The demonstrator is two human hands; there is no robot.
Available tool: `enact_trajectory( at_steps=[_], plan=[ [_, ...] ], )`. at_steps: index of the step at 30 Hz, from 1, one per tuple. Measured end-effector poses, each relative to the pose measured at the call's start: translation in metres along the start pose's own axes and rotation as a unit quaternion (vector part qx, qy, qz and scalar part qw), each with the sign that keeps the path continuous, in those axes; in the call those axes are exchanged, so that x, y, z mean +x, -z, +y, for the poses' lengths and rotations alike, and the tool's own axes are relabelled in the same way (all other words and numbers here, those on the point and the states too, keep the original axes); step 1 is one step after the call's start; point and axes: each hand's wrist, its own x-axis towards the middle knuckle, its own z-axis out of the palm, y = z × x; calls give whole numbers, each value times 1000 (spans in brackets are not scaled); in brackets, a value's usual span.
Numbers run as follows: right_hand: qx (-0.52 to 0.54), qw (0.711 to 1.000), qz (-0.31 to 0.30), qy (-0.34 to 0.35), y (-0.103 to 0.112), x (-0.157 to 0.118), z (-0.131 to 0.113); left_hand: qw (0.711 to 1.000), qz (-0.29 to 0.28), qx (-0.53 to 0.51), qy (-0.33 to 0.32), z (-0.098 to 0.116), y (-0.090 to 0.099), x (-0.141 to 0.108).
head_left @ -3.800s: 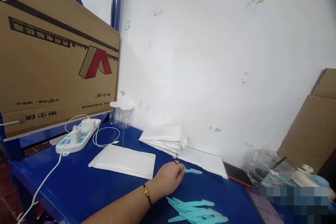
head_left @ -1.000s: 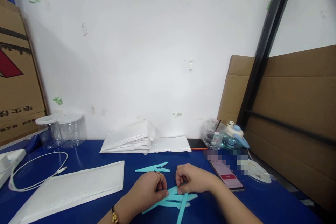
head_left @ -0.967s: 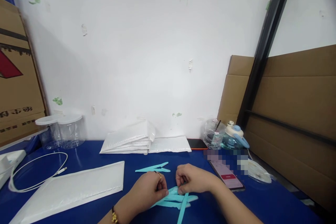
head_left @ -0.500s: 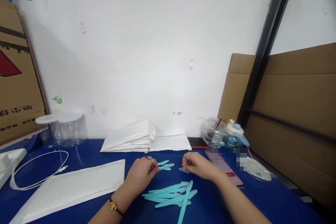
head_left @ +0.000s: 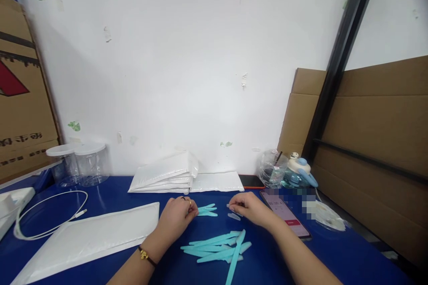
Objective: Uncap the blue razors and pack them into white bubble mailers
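My left hand [head_left: 179, 214] is closed, its fingertips pinched at a few teal eyebrow razors [head_left: 209, 210] that fan out to the right from under the fingers. Their other ends are hidden by the hand. My right hand [head_left: 245, 207] pinches a small clear piece, apparently a razor cap [head_left: 228, 205], just above the table. Below those fingertips another translucent cap [head_left: 234, 217] lies on the blue surface. Nearer to me is a loose pile of several teal eyebrow razors [head_left: 214, 249] with pale caps on their ends; one lies crosswise on top.
A white padded mailer [head_left: 96, 236] lies at left beside a coiled white cable [head_left: 50, 193]. Stacked mailers [head_left: 163, 173] and clear jars [head_left: 92, 167] stand along the wall. At right are a phone [head_left: 284, 213], a clear plastic cup [head_left: 272, 169] and a blue-lidded bottle [head_left: 297, 173].
My right hand has shifted slightly up and left, uncovering the cap on the table. My left hand and the razors under it have moved slightly left.
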Motion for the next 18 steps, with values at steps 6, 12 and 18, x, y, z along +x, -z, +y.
enact_trajectory(
  at_steps=[6, 12, 18],
  plan=[
    [-35, 999, -8, 34, 13, -8, -5, 999, 13, -29, 21, 2, 5, -3],
    [-59, 988, -142, 23, 5, -13, -7, 993, -77, -77, -39, 27, -3, -15],
    [-37, 992, -118, 8, -5, -9, -7, 992, -100, -78, -20, 27, -11, -12]
  ],
)
